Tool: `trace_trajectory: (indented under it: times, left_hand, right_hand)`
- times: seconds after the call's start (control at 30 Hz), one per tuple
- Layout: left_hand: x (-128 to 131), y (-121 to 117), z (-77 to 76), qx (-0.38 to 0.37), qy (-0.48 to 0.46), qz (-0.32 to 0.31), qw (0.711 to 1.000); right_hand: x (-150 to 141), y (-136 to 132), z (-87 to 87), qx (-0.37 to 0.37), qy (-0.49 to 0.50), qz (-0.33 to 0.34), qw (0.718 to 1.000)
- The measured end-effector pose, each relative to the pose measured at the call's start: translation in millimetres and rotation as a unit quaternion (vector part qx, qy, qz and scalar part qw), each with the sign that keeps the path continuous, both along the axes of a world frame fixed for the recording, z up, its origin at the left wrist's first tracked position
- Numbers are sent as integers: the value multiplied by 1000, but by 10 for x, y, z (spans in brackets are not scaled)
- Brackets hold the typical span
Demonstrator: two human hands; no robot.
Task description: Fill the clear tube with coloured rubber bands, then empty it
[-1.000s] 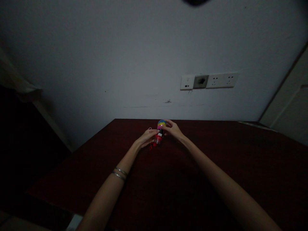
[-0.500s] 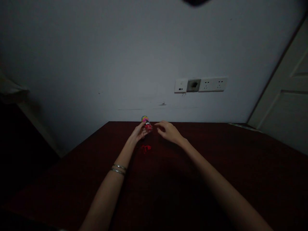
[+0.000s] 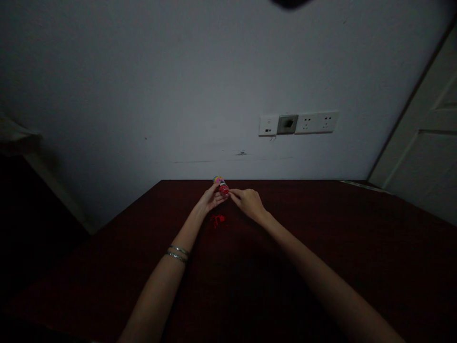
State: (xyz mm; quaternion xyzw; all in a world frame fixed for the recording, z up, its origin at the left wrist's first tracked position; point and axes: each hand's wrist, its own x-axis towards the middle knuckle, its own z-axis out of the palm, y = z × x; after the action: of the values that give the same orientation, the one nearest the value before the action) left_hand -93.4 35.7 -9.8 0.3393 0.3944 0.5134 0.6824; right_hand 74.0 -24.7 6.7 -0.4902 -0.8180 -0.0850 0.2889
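My left hand [image 3: 213,196] is closed around a small bottle [image 3: 223,188], its thumb on the near side and its fingers beneath. The bottle is tilted, with a yellow and pink patterned far end, a dark and white label, and a red end turned to the right and down. My right hand [image 3: 249,201] has thumb and index finger pinched together at that red end. Whatever sits between those fingertips is too small to make out. Below the hands, a little tangle of red string-like pieces [image 3: 217,219] lies on the dark red table [image 3: 250,276].
The table's far edge meets a pale wall [image 3: 214,95]. A row of sockets [image 3: 314,123] is set in the wall. On the right stands a white panelled door [image 3: 421,162], and a flat strip [image 3: 364,186] lies near the table's back right corner.
My right hand has moved left and its fingers have closed at the bottle's red end. My left hand and the bottle have shifted slightly right.
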Motion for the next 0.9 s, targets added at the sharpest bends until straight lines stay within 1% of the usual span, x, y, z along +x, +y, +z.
trace_trajectory:
  times: [0.2, 0.43, 0.67, 0.9]
  left_hand:
    - [30, -41, 33, -10, 10, -41, 999]
    - [64, -89, 60, -9, 18, -64, 998]
    - [61, -103, 55, -12, 29, -76, 997]
    - [70, -117, 41, -14, 32, -81, 996]
  right_hand:
    - [-26, -22, -5, 1, -42, -39, 998]
    - [-23, -16, -19, -10, -29, -67, 997]
    - [16, 33, -46, -10, 10, -58, 998]
    - [27, 43, -60, 0, -21, -60, 998]
